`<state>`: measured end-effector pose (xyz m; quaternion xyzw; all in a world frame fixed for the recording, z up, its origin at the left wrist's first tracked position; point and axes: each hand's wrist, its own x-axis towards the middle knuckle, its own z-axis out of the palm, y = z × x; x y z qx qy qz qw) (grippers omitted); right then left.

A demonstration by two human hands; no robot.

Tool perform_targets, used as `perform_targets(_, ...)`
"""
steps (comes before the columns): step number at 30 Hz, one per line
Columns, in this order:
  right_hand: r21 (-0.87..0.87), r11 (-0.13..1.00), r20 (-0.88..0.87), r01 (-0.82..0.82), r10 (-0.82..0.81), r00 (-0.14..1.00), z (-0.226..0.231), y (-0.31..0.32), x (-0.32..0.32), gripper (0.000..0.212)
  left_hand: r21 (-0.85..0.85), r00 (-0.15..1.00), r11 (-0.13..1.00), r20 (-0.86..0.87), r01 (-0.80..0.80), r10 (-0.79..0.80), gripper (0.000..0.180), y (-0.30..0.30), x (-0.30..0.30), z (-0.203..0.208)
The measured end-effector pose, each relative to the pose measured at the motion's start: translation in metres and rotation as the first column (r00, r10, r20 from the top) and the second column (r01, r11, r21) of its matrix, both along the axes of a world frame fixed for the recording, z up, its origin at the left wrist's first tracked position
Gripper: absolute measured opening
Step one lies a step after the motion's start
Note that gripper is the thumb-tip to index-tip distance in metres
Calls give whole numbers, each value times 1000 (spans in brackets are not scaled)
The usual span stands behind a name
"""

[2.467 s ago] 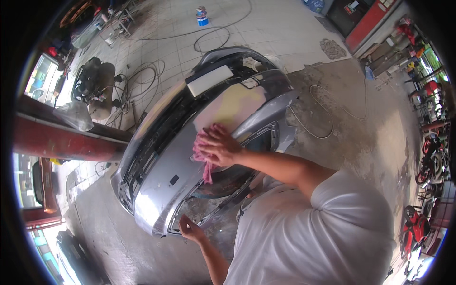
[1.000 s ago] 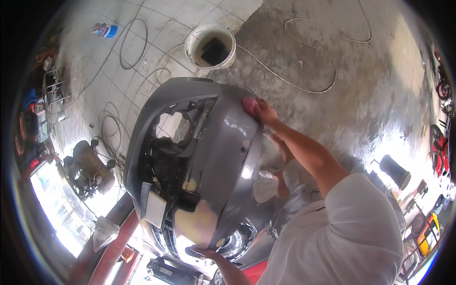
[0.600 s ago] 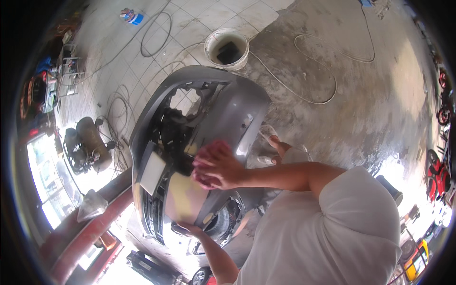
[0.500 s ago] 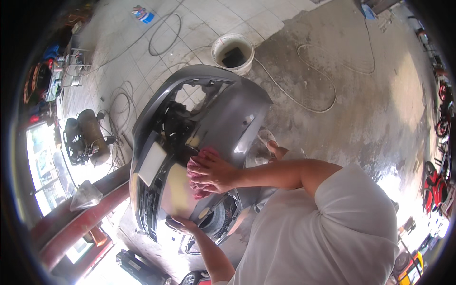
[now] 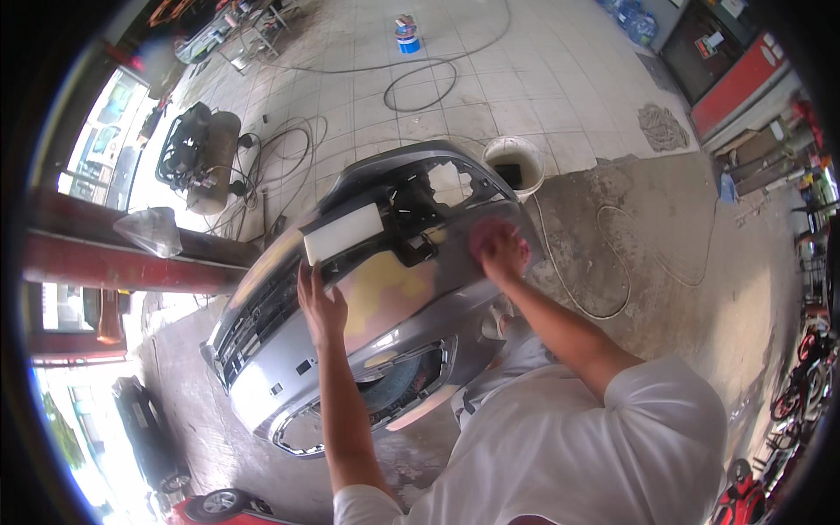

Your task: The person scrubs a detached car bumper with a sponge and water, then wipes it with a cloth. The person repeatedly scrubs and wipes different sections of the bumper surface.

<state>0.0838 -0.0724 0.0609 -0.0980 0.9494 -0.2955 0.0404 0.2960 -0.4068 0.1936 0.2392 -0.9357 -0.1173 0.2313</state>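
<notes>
A grey car bumper (image 5: 455, 284) lies across the middle of the view, with yellowish filler patches (image 5: 385, 289) on its painted face. My right hand (image 5: 505, 255) presses a bunched pink cloth (image 5: 486, 234) onto the bumper's right part. My left hand (image 5: 322, 302) rests with outstretched fingers on the bumper, close to a blank white plate (image 5: 346, 233) on it. Openings in the bumper show at the plate's right and along the near side.
A white bucket (image 5: 525, 185) with something dark inside stands beyond the bumper's right end. Hoses (image 5: 626, 262) trail over the floor. At left are an air compressor (image 5: 206, 162) and a red beam (image 5: 114, 262). A blue can (image 5: 408, 42) stands far back on the tiles.
My right hand and the pink cloth have moved right along the bumper. My left hand has shifted from the near edge to beside the white plate. The view has turned.
</notes>
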Motion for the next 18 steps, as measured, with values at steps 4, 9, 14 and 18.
perform_targets(4,-57,763,-401,-644,573,715,77,-25,50,53,-146,867,966,483,213,-119,103,-29,-86,22)
perform_targets(9,-176,655,-500,-735,584,640,57,-14,-9,40,-19,523,974,846,226,-104,144,-42,-148,37)
perform_targets(14,-631,676,-119,-381,401,908,26,-52,-146,36,77,764,983,620,167,-178,116,-51,-135,62)
perform_targets(18,-384,448,-589,-807,554,588,85,-149,-214,50,37,846,998,533,-57,28,99,-46,-76,104)
